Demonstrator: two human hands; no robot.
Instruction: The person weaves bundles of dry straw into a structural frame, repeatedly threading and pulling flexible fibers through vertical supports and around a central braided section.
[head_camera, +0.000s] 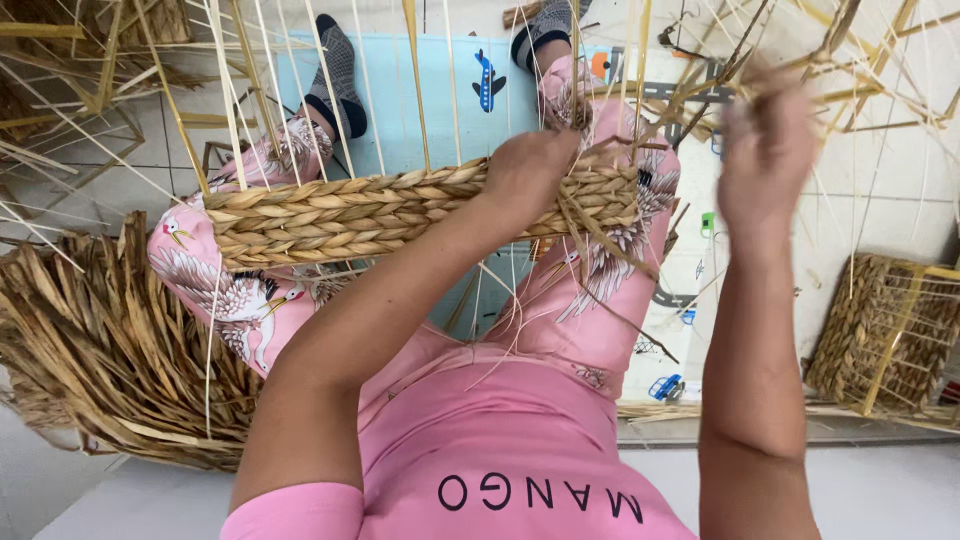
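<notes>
The woven band (400, 215) of plaited, straw-coloured fibre lies across my knees, long axis left to right. My left hand (530, 170) presses closed on its upper edge; my right hand (765, 150), above the band's right end, pinches dry strands (700, 110).
</notes>
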